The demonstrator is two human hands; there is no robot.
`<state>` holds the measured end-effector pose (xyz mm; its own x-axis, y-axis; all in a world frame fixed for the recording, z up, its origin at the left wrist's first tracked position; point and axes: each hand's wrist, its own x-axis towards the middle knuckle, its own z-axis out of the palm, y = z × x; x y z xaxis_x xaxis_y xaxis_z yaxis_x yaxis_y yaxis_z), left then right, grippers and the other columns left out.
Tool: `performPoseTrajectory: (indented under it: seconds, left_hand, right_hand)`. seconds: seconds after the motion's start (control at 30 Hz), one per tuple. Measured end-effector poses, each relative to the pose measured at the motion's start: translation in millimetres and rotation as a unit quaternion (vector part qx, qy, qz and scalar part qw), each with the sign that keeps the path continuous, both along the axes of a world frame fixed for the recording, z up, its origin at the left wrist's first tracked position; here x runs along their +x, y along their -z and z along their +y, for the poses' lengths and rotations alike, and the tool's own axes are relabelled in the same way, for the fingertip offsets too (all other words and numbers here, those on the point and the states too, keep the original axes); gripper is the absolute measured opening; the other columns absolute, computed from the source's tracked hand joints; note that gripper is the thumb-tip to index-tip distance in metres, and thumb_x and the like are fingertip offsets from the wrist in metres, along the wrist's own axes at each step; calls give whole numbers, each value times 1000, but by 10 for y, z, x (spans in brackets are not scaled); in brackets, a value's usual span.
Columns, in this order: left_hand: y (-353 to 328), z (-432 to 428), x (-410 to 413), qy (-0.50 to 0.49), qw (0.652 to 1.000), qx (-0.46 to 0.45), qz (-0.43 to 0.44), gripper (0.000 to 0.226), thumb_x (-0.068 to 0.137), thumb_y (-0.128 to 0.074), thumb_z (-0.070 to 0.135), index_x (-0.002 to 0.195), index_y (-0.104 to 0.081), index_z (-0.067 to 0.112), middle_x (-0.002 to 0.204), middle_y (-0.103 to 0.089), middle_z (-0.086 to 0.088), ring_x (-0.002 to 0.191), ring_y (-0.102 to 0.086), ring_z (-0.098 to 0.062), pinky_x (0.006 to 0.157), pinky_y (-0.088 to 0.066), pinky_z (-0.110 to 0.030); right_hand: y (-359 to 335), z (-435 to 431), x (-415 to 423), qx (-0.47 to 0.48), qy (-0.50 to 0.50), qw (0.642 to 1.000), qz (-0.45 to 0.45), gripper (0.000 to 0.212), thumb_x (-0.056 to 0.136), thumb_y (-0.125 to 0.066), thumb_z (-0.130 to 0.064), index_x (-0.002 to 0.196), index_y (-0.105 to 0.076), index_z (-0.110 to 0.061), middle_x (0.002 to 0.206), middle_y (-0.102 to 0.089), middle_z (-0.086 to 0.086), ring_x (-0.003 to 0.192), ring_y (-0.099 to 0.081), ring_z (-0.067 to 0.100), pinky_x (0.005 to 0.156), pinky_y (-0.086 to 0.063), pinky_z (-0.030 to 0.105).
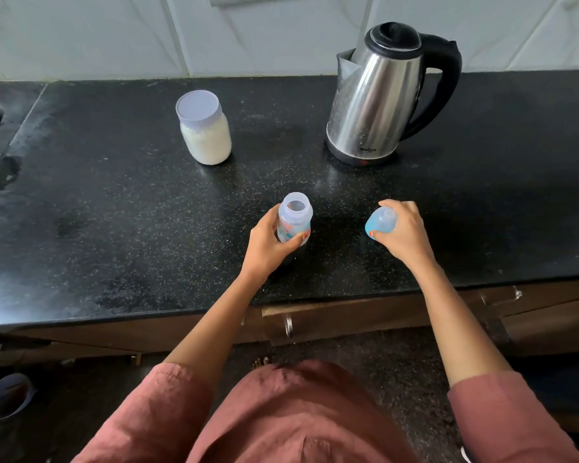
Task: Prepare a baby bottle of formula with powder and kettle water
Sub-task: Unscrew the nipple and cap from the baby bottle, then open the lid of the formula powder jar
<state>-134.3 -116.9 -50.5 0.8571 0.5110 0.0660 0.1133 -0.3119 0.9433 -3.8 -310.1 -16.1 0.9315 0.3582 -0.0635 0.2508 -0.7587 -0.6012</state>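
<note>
Open counter (114,228) between jar (204,133) and kettle (378,95).

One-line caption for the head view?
Left hand grips the open baby bottle, right hand its blue cap; powder jar and kettle stand behind on the counter.

Black speckled counter (114,212). Left grip (268,243) curls round the baby bottle (295,222), which is upright with its mouth open, mid-frame. Right grip (403,230), at 3 o'clock of the bottle and apart from it, holds the blue teat cap (380,225). Lidded powder jar (205,135) at 11 o'clock, steel kettle (378,98) at 1 o'clock, both standing near the back wall.
</note>
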Motion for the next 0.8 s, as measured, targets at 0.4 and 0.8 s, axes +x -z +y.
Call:
performPoseTrajectory:
  seconds: [0.4, 0.8]
  left_hand:
    - [70, -10, -8, -15, 1000, -27, 2, 63, 74, -76, 9, 130, -47, 14, 120, -53, 12, 114, -52, -7, 100, -41, -28]
    - [-11, 181, -192, -92, 990, -92, -48, 56, 78, -72, 13, 128, -47, 15, 127, -53, 2, 122, -48, -8, 108, -33, -24]
  right_hand:
    - [58, -15, 23, 18, -6, 999, -34, 76, 68, -80, -27, 133, -41, -16, 136, -40, 11, 126, -36, 29, 100, -38, 45]
    - [-329, 858, 90, 210, -132, 969, 15, 19, 84, -63, -11, 103, -64, -8, 105, -63, 8, 87, -55, 10, 73, -44, 4]
